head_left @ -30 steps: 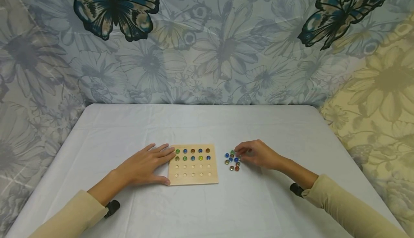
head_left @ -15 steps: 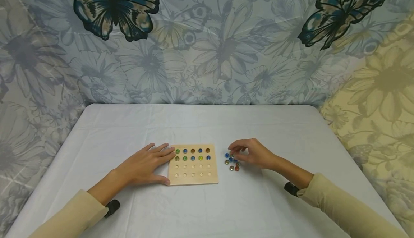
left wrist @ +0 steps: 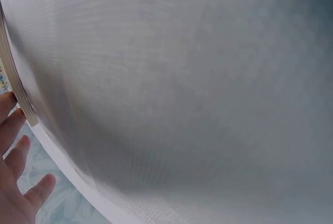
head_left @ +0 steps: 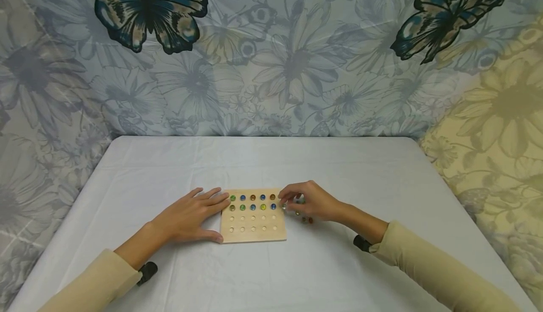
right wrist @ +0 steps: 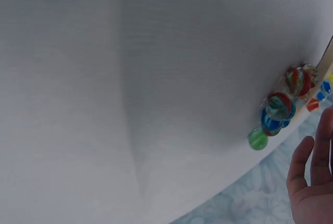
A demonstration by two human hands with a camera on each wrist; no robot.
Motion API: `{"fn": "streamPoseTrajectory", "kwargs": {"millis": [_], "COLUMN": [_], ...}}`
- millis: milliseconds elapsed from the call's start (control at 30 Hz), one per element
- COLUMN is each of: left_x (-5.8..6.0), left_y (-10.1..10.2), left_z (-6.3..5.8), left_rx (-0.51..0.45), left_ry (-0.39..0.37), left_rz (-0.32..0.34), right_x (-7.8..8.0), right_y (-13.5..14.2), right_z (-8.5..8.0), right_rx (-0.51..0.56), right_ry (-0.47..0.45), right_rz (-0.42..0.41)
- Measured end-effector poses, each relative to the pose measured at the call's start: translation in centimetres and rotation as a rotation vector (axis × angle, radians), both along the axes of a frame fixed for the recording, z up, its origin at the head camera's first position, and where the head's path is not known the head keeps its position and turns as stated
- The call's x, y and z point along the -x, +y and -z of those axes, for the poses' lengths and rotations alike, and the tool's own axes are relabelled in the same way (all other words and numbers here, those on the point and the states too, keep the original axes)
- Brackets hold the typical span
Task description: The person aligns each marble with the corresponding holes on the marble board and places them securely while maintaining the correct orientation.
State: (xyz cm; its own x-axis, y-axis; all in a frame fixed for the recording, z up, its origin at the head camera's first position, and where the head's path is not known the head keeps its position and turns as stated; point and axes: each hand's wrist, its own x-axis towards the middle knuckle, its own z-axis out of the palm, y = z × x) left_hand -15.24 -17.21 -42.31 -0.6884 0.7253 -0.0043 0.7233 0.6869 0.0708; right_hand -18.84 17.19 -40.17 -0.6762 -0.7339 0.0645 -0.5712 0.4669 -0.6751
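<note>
A light wooden board (head_left: 259,236) with rows of round holes lies on the table; glass marbles (head_left: 252,198) in green, blue, amber and yellow sit in its two far rows. The holes of the two near rows show bare. My left hand (head_left: 191,215) rests along the board's left edge, fingers stretched out and thumb at the near corner. Over the right edge, my right hand (head_left: 314,201) pinches a clear-looking marble (head_left: 284,206) between thumb and fingertips. Loose marbles (head_left: 311,220) lie partly hidden beneath that hand; the right wrist view shows a green marble (right wrist: 258,139) at the end of the cluster.
A white cloth (head_left: 271,170) covers the table. Behind it hangs a curtain (head_left: 292,67) printed with flowers and butterflies. Dark wrist cameras (head_left: 147,273) stick out under both sleeves.
My right hand has moved left from the loose marbles to the board's right edge, carrying a marble. The left hand has stayed in place on the board.
</note>
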Motion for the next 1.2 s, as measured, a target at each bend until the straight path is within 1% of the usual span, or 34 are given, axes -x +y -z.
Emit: {"fn": "streamPoseTrajectory", "kwargs": {"millis": [100,267,600,833,1033,1200], "left_x": [0.0,0.0,0.1,0.1,0.1,0.1], "left_y": [0.0,0.0,0.0,0.0,0.0,0.0], "left_z": [-0.1,-0.1,0.0,0.1,0.2,0.2], "left_rx": [0.003,0.014,0.021,0.022,0.014,0.008], "left_ry": [-0.010,-0.017,-0.001,-0.010,-0.014,-0.010], "left_rz": [-0.007,-0.010,-0.004,-0.009,-0.013,-0.010], "right_x": [-0.1,-0.3,-0.6,-0.7,-0.8,-0.5], "right_y": [-0.6,-1.4,-2.3,-2.6,-2.6,-2.2], "right_z": [0.1,0.2,0.9,1.1,0.8,0.0], "right_rx": [0.009,-0.005,-0.025,-0.030,-0.049,-0.065], "right_ry": [-0.014,-0.034,-0.028,-0.028,-0.015,0.010], "right_rz": [-0.017,-0.020,-0.067,-0.089,-0.072,-0.044]}}
